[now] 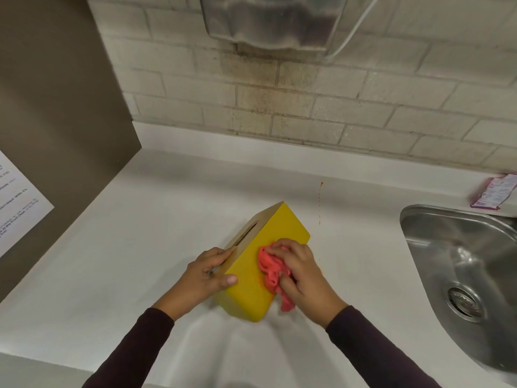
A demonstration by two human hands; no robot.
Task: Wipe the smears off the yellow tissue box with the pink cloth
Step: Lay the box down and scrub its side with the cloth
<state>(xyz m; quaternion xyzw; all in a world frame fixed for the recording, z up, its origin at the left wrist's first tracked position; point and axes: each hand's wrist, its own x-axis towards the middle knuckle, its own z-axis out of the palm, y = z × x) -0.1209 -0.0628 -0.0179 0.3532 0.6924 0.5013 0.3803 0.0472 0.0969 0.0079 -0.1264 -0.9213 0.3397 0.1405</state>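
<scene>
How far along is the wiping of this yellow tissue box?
Mid-wipe. The left hand steadies the yellow tissue box; the right hand presses the pink cloth onto its yellow side. The far part of that side looks clean. Faint orange tinges beside the cloth seem to remain; hidden sides can't be judged.

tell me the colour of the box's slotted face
The slotted face is tan, not yellow; head view.

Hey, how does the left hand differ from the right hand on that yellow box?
The left hand grips the yellow tissue box at its near corner, thumb on the yellow side; the right hand presses the bunched pink cloth against that side. The left hand holds the box itself, the right hand the cloth. Both have dark sleeves.
</scene>
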